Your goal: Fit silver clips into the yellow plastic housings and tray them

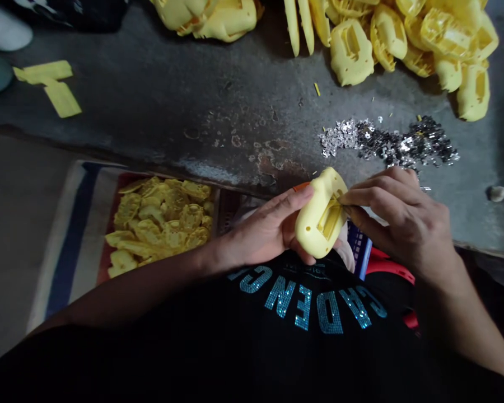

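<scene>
A rounded yellow plastic shell (pixel 308 228) with a rectangular recess is gripped by my left hand (pixel 273 224), thumb on its near face and fingers behind. The shell tilts above my lap, close to the bench's front edge. My right hand (pixel 403 215) has thumb and forefinger pinched together at the recess's upper end. Whatever is between those fingertips is too small or too covered to make out. Just beyond my right hand lies a spread pile of small shiny metal pieces (pixel 390 143) on the bench.
Many yellow shells (pixel 445 45) are heaped at the bench's back right, with more shells (pixel 218 19) at the back centre. A red-sided box (pixel 113 224) of yellow parts stands below the bench at left. Yellow strips (pixel 61 95) lie on the grey bench (pixel 151 95).
</scene>
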Demonstrator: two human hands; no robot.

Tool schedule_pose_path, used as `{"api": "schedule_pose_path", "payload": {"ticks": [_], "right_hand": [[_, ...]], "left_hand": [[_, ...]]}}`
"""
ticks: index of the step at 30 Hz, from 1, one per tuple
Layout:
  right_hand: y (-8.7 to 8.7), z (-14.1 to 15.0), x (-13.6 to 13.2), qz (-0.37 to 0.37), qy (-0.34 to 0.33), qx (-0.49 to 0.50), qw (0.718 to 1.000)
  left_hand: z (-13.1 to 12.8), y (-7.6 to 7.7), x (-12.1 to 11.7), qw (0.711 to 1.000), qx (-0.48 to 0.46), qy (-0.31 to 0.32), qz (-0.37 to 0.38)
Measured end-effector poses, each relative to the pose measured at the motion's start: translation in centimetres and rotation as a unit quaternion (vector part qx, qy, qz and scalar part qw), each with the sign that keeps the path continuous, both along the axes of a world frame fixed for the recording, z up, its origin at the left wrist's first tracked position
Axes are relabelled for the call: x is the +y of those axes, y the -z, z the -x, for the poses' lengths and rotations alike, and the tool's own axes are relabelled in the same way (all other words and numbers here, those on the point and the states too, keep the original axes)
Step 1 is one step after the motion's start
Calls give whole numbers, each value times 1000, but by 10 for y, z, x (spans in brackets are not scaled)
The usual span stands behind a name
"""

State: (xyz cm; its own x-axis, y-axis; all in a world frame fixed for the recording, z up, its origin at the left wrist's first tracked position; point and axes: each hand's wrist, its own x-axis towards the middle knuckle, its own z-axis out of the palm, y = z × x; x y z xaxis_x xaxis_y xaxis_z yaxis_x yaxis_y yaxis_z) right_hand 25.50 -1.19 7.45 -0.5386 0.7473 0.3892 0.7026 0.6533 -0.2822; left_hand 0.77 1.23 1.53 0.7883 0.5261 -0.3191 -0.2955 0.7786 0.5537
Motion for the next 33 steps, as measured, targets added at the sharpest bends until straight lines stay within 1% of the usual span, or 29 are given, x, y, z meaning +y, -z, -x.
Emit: {"api": "schedule_pose_path", "payload": {"ticks": [6,10,13,16,18,20,23,25,27,30,33], "right_hand": [[-4,-1,-2,-2,6,-55,998],[-3,-1,-3,-4,5,-45,999],[-1,1,-7,13,25,2,1000],[5,3,-11,10,55,80,995],[10,3,-13,9,84,132,988],[16,2,-13,32,110,176,978],[20,1,-9,73,116,205,969],[19,3,-7,49,104,199,973],[17,6,-8,2,95,168,981],[17,12,-14,-56,92,98,989],[21,16,-21,-89,85,75,990]], "left_hand": [[-1,0,-2,1000,-9,10,-9],[-2,-2,-3,1000,-20,12,-8],[-2,-3,-2,1000,-25,12,-2],[-2,-2,-2,999,-39,10,3],[-2,-1,-3,999,-40,2,8],[-1,0,-4,999,-37,-14,4],[0,0,-6,999,-30,-40,-21],[0,-1,-6,998,-32,-52,-33],[1,-1,-7,997,-39,-58,-33],[1,-1,-7,997,-54,-53,-30],[1,0,-7,996,-67,-46,-36]]}}
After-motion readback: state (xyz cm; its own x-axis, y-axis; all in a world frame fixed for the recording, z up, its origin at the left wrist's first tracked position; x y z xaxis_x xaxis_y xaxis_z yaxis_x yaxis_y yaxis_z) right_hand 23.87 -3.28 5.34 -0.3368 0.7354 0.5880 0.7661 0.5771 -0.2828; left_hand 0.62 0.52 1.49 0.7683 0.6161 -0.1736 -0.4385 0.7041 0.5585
